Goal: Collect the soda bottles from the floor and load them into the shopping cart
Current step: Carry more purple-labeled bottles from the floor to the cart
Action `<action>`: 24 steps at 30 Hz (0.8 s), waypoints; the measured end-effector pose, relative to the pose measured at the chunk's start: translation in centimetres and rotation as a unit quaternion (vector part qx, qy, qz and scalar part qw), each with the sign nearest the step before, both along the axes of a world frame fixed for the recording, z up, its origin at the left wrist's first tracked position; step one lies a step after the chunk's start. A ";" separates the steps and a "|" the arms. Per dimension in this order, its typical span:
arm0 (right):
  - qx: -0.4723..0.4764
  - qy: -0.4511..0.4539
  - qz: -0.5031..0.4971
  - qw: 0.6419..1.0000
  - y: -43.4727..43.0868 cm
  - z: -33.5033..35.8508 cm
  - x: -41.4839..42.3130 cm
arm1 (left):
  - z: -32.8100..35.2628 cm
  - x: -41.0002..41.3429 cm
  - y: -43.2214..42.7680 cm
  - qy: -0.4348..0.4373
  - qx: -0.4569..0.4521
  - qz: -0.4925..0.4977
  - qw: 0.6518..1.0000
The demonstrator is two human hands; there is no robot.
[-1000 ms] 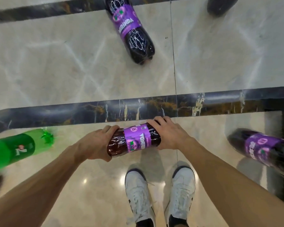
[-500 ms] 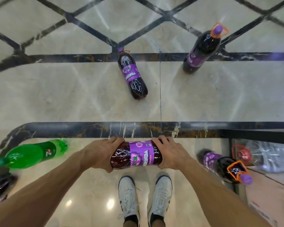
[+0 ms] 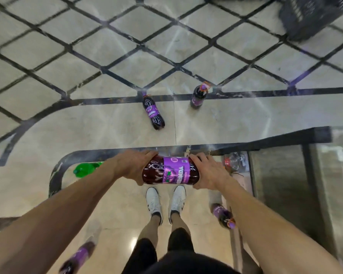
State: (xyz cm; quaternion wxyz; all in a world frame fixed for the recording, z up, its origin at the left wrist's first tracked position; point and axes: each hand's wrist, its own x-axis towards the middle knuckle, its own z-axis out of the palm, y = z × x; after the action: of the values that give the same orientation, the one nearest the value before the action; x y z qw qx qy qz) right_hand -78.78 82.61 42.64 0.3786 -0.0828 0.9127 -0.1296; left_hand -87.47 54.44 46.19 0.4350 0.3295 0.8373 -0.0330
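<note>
I hold a dark soda bottle with a purple label (image 3: 171,171) sideways at about waist height. My left hand (image 3: 133,167) grips its left end and my right hand (image 3: 209,172) grips its right end. Several bottles remain on the marble floor: a purple-label bottle lying ahead (image 3: 153,113), another standing upright (image 3: 198,96), a green bottle (image 3: 85,170) partly hidden behind my left arm, a purple one by my right foot (image 3: 224,215) and a blurred one at bottom left (image 3: 77,258). A dark mesh cart basket (image 3: 307,18) shows at top right.
My white shoes (image 3: 164,200) stand on the beige marble floor with black inlay lines. A glass-fronted case with a dark frame (image 3: 313,175) fills the right side; a clear plastic bottle pack (image 3: 235,162) lies at its corner.
I have straightened up, lifting the bottle away from the floor with both hands; the view tilted up, and the cart basket came into sight at top right.
</note>
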 end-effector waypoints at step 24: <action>0.073 0.041 -0.396 0.914 1.5 14.3 20.2 | 10.8 2.4 13.2 -0.004 0.120 -0.324 0.938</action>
State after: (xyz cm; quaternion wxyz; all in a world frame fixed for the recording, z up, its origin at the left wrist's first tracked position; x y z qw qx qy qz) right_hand -58.61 84.10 56.95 0.2638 0.3084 0.8922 -0.1981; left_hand -85.09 67.62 57.00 0.3617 0.6330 0.6809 -0.0700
